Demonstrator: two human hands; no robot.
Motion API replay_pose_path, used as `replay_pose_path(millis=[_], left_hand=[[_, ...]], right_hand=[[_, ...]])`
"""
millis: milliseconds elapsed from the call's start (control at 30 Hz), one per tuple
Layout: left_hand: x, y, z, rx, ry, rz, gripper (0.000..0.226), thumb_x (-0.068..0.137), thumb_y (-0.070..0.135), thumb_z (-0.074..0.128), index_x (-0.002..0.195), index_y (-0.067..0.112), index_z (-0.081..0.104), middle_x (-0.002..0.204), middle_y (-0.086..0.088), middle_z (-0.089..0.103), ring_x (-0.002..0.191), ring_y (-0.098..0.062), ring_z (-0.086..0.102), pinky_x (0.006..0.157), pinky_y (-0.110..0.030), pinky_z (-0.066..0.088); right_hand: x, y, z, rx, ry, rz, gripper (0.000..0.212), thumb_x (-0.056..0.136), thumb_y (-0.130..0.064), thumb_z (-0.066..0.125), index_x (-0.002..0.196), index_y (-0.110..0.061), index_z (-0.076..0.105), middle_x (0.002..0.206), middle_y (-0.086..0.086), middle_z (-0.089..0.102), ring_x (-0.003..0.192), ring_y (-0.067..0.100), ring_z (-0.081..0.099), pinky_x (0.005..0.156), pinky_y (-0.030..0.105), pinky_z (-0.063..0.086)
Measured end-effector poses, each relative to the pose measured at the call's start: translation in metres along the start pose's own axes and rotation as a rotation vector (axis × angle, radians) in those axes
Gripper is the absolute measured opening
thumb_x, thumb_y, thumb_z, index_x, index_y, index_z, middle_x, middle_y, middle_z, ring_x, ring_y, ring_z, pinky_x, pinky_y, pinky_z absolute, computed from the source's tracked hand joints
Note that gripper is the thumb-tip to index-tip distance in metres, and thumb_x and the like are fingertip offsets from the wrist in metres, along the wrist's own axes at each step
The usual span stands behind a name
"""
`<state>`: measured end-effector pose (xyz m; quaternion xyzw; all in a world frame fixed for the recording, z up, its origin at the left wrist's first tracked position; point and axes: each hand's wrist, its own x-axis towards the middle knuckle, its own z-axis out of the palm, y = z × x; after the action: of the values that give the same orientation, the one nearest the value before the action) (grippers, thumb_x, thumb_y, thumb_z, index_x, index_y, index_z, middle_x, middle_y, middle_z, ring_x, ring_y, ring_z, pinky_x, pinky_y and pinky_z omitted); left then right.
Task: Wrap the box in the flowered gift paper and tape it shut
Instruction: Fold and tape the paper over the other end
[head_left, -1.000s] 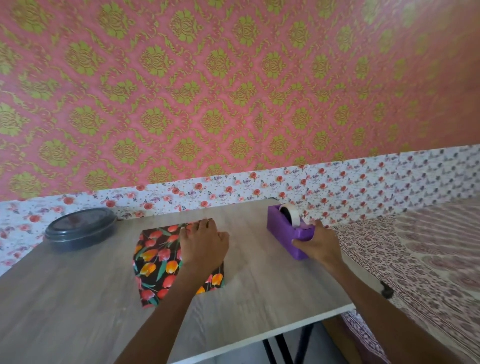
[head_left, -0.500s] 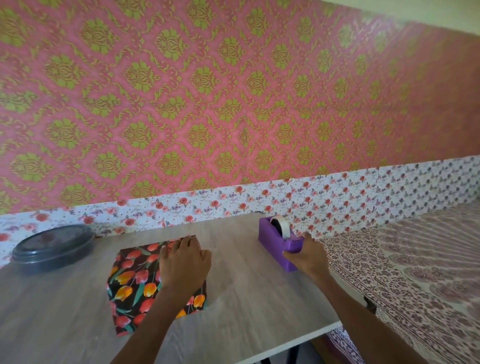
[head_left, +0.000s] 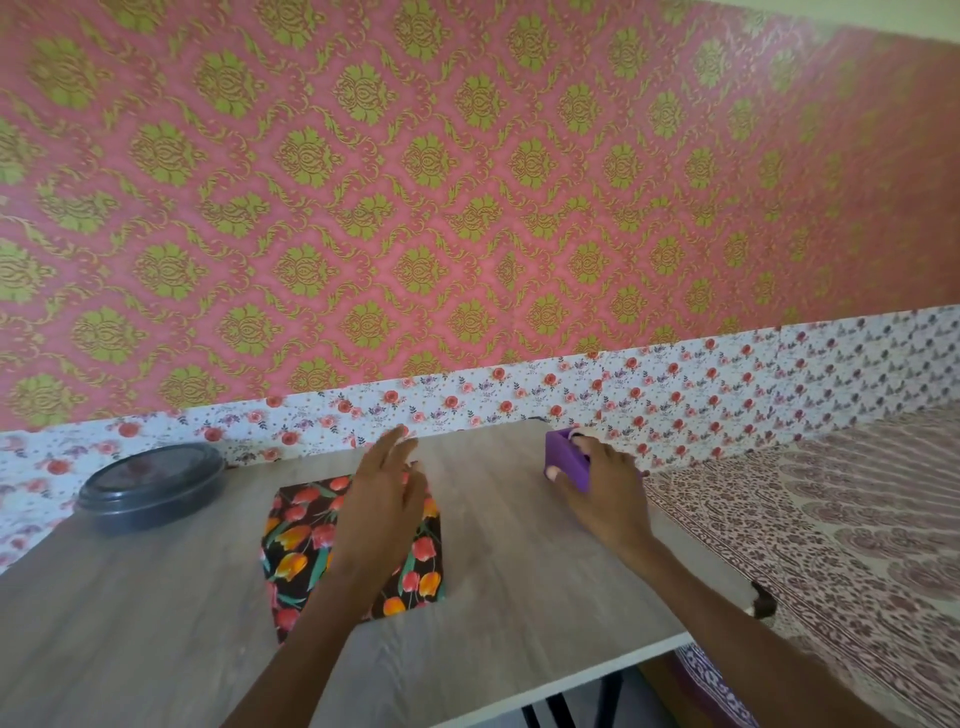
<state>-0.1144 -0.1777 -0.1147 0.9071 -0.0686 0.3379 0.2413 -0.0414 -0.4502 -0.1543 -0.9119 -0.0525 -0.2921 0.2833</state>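
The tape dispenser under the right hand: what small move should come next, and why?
Probably draw a short strip of tape from the roll. The right hand grips the purple tape dispenser, the wrapped box shows flowered paper on every visible side, and the left hand is over it with straight fingers.

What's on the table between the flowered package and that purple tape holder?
Nothing. In the head view, only bare wood-grain table separates the flowered package from the purple tape holder, which the right hand grips.
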Motion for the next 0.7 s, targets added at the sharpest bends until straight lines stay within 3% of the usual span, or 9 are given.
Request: replay_pose_path(millis=[67, 133, 233, 300, 367, 467, 567, 700], left_hand=[[-0.008, -0.015, -0.014, 0.106, 0.196, -0.034, 0.04, 0.095, 0.025, 0.058, 0.133, 0.015, 0.057, 0.148, -0.005, 0.045, 0.132, -0.026, 0.046, 0.11, -0.046, 0.038], [-0.019, -0.038, -0.032, 0.153, 0.329, -0.201, 0.047, 0.088, 0.025, 0.065, 0.132, 0.014, 0.055, 0.143, -0.012, 0.049, 0.133, -0.032, 0.042, 0.109, -0.052, 0.035], [-0.035, -0.069, -0.043, -0.061, 0.215, -0.557, 0.072, 0.083, 0.051, 0.056, 0.143, 0.016, 0.04, 0.148, -0.018, 0.039, 0.131, -0.04, 0.04, 0.105, -0.056, 0.038], [-0.04, -0.077, -0.04, -0.269, 0.083, -0.668, 0.078, 0.079, 0.064, 0.045, 0.144, 0.022, 0.037, 0.145, -0.016, 0.045, 0.124, -0.037, 0.05, 0.102, -0.056, 0.043], [-0.043, -0.079, -0.035, -0.365, 0.033, -0.657, 0.064, 0.087, 0.059, 0.045, 0.141, 0.027, 0.04, 0.135, -0.011, 0.056, 0.11, -0.029, 0.059, 0.099, -0.048, 0.048], [-0.035, -0.079, -0.032, -0.354, 0.01, -0.653, 0.051, 0.097, 0.043, 0.046, 0.144, 0.026, 0.039, 0.13, -0.011, 0.059, 0.096, -0.022, 0.06, 0.091, -0.037, 0.052], [-0.025, -0.072, -0.021, -0.352, -0.059, -0.633, 0.053, 0.094, 0.048, 0.046, 0.143, 0.029, 0.037, 0.125, -0.008, 0.062, 0.097, -0.026, 0.065, 0.091, -0.042, 0.055], [-0.017, -0.057, -0.004, -0.35, -0.079, -0.587, 0.056, 0.094, 0.049, 0.044, 0.143, 0.024, 0.036, 0.121, -0.001, 0.062, 0.102, -0.024, 0.063, 0.094, -0.041, 0.053]], right_hand=[[-0.01, -0.043, 0.001, 0.295, -0.093, -0.066, 0.057, 0.088, -0.053, 0.063, 0.129, -0.015, 0.056, 0.121, 0.002, 0.062, 0.115, 0.019, 0.057, 0.094, 0.036, 0.048], [-0.023, -0.085, 0.001, 0.405, -0.257, -0.103, 0.062, 0.089, -0.055, 0.06, 0.139, -0.019, 0.049, 0.137, -0.003, 0.053, 0.127, 0.014, 0.049, 0.102, 0.031, 0.042], [-0.038, -0.126, 0.009, 0.435, -0.464, -0.135, 0.079, 0.086, -0.067, 0.053, 0.15, -0.026, 0.034, 0.152, -0.005, 0.037, 0.137, 0.017, 0.039, 0.11, 0.038, 0.037], [-0.045, -0.139, 0.02, 0.419, -0.544, -0.155, 0.081, 0.087, -0.066, 0.054, 0.153, -0.027, 0.028, 0.157, -0.005, 0.032, 0.141, 0.017, 0.034, 0.113, 0.039, 0.035], [-0.052, -0.141, 0.033, 0.368, -0.562, -0.21, 0.081, 0.088, -0.064, 0.055, 0.154, -0.028, 0.025, 0.157, -0.005, 0.031, 0.142, 0.015, 0.032, 0.112, 0.033, 0.032], [-0.052, -0.139, 0.047, 0.338, -0.51, -0.229, 0.078, 0.089, -0.062, 0.056, 0.154, -0.03, 0.026, 0.155, -0.005, 0.036, 0.14, 0.013, 0.035, 0.106, 0.025, 0.031], [-0.044, -0.125, 0.049, 0.307, -0.429, -0.188, 0.069, 0.092, -0.05, 0.06, 0.151, -0.029, 0.033, 0.147, -0.003, 0.047, 0.131, 0.014, 0.047, 0.104, 0.027, 0.041], [-0.036, -0.107, 0.04, 0.29, -0.415, -0.154, 0.064, 0.093, -0.044, 0.062, 0.149, -0.031, 0.035, 0.145, -0.002, 0.049, 0.129, 0.016, 0.049, 0.104, 0.03, 0.043]])
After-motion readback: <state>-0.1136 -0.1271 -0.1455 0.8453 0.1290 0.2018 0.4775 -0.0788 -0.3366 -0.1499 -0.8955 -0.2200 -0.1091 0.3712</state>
